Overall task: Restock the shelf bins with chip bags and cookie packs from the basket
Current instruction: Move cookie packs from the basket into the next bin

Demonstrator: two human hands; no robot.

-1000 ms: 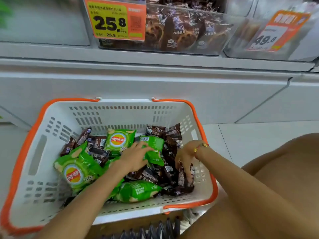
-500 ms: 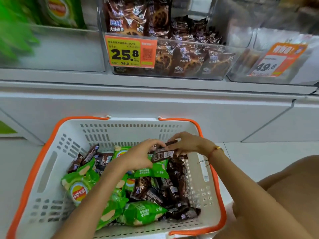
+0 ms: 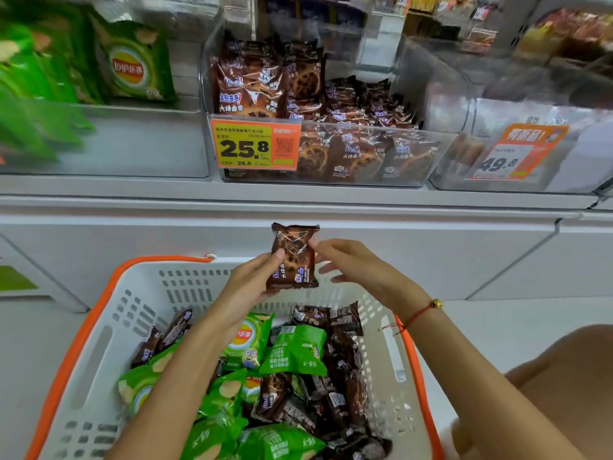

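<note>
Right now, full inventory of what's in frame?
basket: one, white with orange rim, on the floor below the shelf
chip bags: several, green, in the basket
cookie packs: many, brown, loose in the basket
held cookie pack: one, brown, upright above the basket
cookie bin: one, clear, middle of shelf, brown packs inside
chip bin: one, clear, left, green bags
price tags: two, orange
bracelet: one, red cord, right wrist
left hand: grips the pack
right hand: fingers at the pack's edge
</note>
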